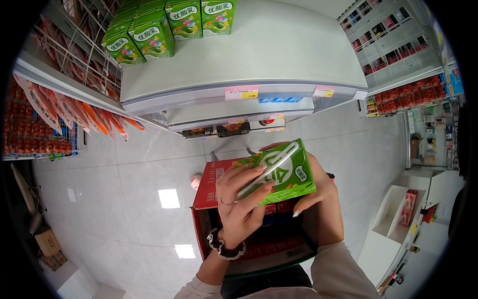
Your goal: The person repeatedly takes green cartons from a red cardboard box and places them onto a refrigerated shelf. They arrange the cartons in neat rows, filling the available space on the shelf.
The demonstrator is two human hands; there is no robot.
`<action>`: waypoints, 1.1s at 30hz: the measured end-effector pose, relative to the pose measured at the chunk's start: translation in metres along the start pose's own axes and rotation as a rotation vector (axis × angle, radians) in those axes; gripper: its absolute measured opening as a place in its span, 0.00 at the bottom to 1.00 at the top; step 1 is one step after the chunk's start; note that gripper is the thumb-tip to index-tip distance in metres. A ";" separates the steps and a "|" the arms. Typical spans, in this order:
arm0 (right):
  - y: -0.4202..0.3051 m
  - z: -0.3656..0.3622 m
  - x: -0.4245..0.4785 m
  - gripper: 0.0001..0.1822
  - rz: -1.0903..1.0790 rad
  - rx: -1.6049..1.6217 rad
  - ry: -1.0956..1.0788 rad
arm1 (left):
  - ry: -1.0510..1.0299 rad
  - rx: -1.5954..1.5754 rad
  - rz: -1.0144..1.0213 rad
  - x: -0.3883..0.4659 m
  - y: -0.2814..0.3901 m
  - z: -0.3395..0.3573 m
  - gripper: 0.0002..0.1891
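A small green drink carton (295, 177) is tilted between my two hands. A wrapped straw (278, 164) lies diagonally along its upward face. My left hand (239, 203), with a dark scrunchie at the wrist, has its fingers spread over the carton's left part and the straw. Curled round the carton's far right side is my right hand (322, 183), its thumb below the near edge. Beneath both hands stands an open red cardboard box (203, 187). Red packages (285, 206) show inside it, partly hidden by my hands.
Ahead is a white shelf (276, 48) with matching green cartons (151, 39) grouped at its left. Lower shelf tiers (242, 116) sit beneath. Bagged goods (86, 108) hang from a rack at left. White display units (388, 231) line the right side of the tiled floor (149, 175).
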State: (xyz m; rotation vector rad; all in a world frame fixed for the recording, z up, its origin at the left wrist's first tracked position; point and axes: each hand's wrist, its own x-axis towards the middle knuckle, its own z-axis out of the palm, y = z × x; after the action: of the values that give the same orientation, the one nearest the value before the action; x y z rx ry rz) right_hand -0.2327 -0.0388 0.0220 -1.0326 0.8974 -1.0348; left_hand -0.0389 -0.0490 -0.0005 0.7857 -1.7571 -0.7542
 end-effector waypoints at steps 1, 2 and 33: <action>0.001 -0.002 -0.003 0.42 0.045 -0.067 0.013 | 0.013 -0.009 -0.002 0.000 0.000 0.002 0.21; 0.004 -0.004 -0.005 0.42 -0.007 -0.084 0.042 | 0.023 -0.018 -0.003 0.000 0.000 0.005 0.21; -0.023 -0.002 0.140 0.29 -0.384 -0.654 0.614 | -0.089 0.175 -0.171 0.002 0.005 0.007 0.28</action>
State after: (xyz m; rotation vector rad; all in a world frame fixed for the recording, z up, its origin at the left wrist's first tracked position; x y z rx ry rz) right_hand -0.2020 -0.1776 0.0290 -1.4995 1.6526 -1.4660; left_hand -0.0471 -0.0467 0.0031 1.0448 -1.8706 -0.7644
